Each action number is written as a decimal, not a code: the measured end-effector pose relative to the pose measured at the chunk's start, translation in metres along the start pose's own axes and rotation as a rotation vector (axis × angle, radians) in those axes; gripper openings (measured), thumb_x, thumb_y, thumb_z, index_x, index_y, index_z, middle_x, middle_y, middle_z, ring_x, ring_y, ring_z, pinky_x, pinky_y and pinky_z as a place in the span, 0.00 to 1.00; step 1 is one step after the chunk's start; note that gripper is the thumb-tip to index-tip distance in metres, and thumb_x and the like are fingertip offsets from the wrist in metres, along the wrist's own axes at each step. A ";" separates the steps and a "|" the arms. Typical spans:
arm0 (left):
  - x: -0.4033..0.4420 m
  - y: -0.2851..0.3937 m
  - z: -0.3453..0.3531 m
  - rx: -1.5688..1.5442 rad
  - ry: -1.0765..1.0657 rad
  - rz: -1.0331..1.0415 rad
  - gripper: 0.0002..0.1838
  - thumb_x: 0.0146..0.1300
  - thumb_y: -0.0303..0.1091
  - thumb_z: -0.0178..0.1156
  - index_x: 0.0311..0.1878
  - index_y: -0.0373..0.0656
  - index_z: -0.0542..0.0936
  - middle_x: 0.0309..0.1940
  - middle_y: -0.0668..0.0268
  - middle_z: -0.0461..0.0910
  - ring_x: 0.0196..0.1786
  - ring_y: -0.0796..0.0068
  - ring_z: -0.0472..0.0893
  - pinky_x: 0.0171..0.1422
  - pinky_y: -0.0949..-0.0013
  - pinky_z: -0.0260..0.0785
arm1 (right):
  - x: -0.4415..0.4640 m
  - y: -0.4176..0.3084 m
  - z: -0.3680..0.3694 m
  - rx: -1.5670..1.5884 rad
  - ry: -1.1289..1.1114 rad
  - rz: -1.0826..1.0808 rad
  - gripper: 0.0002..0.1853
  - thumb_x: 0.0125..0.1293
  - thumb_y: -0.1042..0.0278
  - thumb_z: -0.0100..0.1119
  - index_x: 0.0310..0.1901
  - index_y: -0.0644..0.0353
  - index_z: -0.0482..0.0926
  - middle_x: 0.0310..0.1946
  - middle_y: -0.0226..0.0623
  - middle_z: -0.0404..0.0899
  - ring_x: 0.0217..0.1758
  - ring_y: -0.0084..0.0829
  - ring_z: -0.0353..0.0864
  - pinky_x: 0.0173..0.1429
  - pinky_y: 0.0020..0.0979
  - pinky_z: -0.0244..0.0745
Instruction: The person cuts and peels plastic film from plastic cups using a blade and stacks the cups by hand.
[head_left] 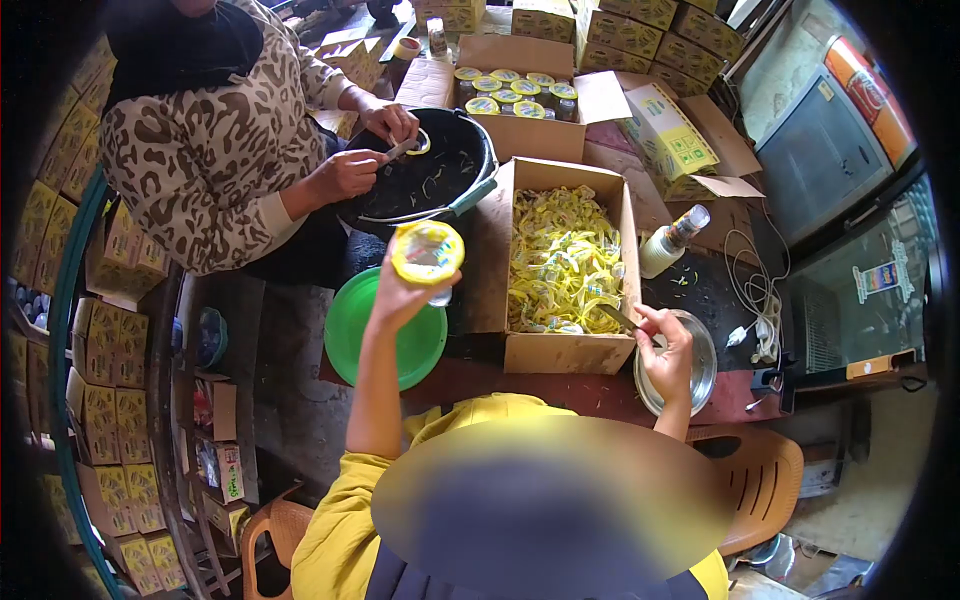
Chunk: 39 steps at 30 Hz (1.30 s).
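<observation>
My left hand (398, 298) is closed around a jar with a yellow-rimmed lid (428, 252), raised above a green basin (345, 335). A bit of its clear side shows under the lid. Between the fingers of my right hand (668, 352) is a small knife (618, 317), its dark blade pointing left over the edge of an open cardboard box (560, 355). Yellow and clear plastic scraps (565, 260) fill that box. Beneath my right hand stands a round metal bowl (712, 355), partly covered by the hand.
At upper left, a co-worker (200, 150) holds a knife and a yellow-rimmed round piece over a black bucket (470, 195). Behind the scraps, a carton (525, 133) holds several yellow-lidded jars. A white bottle (672, 243) and a coiled cable (755, 280) lie to the right.
</observation>
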<state>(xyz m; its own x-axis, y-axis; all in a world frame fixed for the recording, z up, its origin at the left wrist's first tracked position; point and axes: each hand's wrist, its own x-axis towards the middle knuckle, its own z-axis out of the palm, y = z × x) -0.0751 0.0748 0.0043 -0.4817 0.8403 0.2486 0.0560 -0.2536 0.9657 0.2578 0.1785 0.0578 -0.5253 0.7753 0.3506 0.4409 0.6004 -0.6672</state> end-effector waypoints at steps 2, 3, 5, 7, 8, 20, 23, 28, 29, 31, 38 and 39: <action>0.012 0.013 -0.009 0.088 0.044 0.058 0.29 0.39 0.24 0.71 0.47 0.38 0.69 0.38 0.67 0.77 0.40 0.81 0.76 0.48 0.75 0.69 | -0.010 0.004 0.001 -0.003 0.013 0.021 0.20 0.47 0.86 0.57 0.44 0.56 0.78 0.23 0.33 0.73 0.25 0.24 0.72 0.33 0.25 0.69; 0.019 0.011 -0.015 0.083 0.058 0.047 0.27 0.39 0.25 0.71 0.45 0.37 0.71 0.36 0.67 0.77 0.38 0.81 0.76 0.46 0.76 0.70 | -0.014 0.006 0.002 0.005 0.014 0.035 0.20 0.46 0.86 0.57 0.43 0.56 0.78 0.23 0.32 0.73 0.25 0.24 0.72 0.33 0.25 0.69; 0.032 0.011 -0.026 0.164 0.090 0.002 0.22 0.42 0.25 0.69 0.43 0.37 0.73 0.35 0.68 0.78 0.37 0.83 0.76 0.42 0.77 0.69 | -0.022 0.009 0.002 0.004 0.026 0.058 0.20 0.46 0.86 0.57 0.43 0.57 0.78 0.23 0.32 0.73 0.25 0.24 0.72 0.33 0.25 0.69; 0.049 0.010 -0.034 0.363 0.107 0.027 0.18 0.46 0.28 0.68 0.42 0.38 0.75 0.35 0.68 0.78 0.36 0.83 0.75 0.40 0.77 0.69 | -0.029 0.011 0.002 0.008 0.041 0.076 0.20 0.47 0.86 0.57 0.43 0.57 0.78 0.23 0.32 0.73 0.25 0.24 0.72 0.34 0.25 0.69; 0.058 0.011 -0.037 0.473 0.080 0.046 0.18 0.47 0.32 0.68 0.41 0.37 0.77 0.36 0.67 0.79 0.36 0.82 0.76 0.40 0.76 0.69 | -0.032 0.011 0.001 0.005 0.048 0.083 0.19 0.47 0.86 0.57 0.43 0.57 0.78 0.23 0.32 0.73 0.25 0.24 0.72 0.34 0.25 0.69; 0.128 0.020 -0.027 1.005 -0.196 -0.335 0.26 0.45 0.54 0.62 0.40 0.43 0.80 0.39 0.60 0.80 0.43 0.67 0.79 0.48 0.69 0.69 | -0.074 0.016 -0.008 0.018 0.118 0.227 0.17 0.49 0.85 0.56 0.43 0.60 0.78 0.23 0.33 0.72 0.25 0.23 0.71 0.35 0.24 0.68; 0.151 0.011 -0.029 1.220 -0.417 -0.352 0.30 0.45 0.61 0.56 0.44 0.46 0.79 0.45 0.60 0.78 0.48 0.63 0.77 0.52 0.66 0.68 | -0.083 0.015 -0.010 0.014 0.148 0.253 0.17 0.49 0.85 0.55 0.43 0.60 0.78 0.24 0.33 0.72 0.26 0.23 0.71 0.35 0.23 0.68; 0.162 0.025 -0.015 1.425 -0.635 -0.448 0.34 0.46 0.63 0.53 0.50 0.48 0.76 0.49 0.59 0.76 0.51 0.60 0.75 0.54 0.64 0.67 | -0.098 0.015 -0.011 0.023 0.182 0.275 0.17 0.49 0.85 0.56 0.43 0.60 0.78 0.23 0.33 0.72 0.27 0.24 0.72 0.36 0.24 0.68; 0.174 0.006 -0.021 1.398 -0.668 -0.500 0.34 0.45 0.62 0.55 0.53 0.50 0.75 0.52 0.60 0.74 0.52 0.62 0.74 0.55 0.63 0.65 | -0.100 0.015 -0.011 0.019 0.192 0.275 0.17 0.49 0.85 0.56 0.43 0.60 0.78 0.23 0.33 0.72 0.27 0.24 0.72 0.36 0.24 0.68; 0.161 0.043 -0.002 1.363 -0.644 -0.724 0.35 0.45 0.60 0.57 0.54 0.50 0.74 0.54 0.62 0.73 0.53 0.63 0.73 0.56 0.62 0.64 | -0.106 0.015 -0.011 0.005 0.201 0.283 0.17 0.49 0.85 0.56 0.43 0.60 0.78 0.23 0.34 0.72 0.27 0.24 0.72 0.36 0.24 0.68; 0.182 0.025 0.005 1.424 -0.810 -0.931 0.35 0.46 0.57 0.58 0.58 0.51 0.70 0.57 0.65 0.70 0.56 0.66 0.70 0.59 0.62 0.60 | -0.127 0.011 -0.018 0.013 0.228 0.399 0.16 0.50 0.84 0.56 0.43 0.61 0.78 0.25 0.34 0.73 0.28 0.24 0.72 0.37 0.24 0.69; 0.182 0.033 0.009 1.460 -0.876 -0.907 0.35 0.46 0.57 0.58 0.58 0.52 0.70 0.57 0.65 0.69 0.56 0.67 0.70 0.60 0.62 0.59 | -0.130 0.010 -0.018 0.001 0.235 0.392 0.16 0.50 0.83 0.56 0.43 0.61 0.78 0.25 0.34 0.73 0.28 0.24 0.72 0.37 0.24 0.69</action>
<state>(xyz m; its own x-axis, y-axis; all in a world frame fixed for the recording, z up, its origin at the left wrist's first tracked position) -0.1531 0.2233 0.0822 -0.3028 0.5584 -0.7723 0.8793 0.4763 -0.0004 0.3440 0.0877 0.0174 -0.1394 0.9674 0.2114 0.5726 0.2529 -0.7798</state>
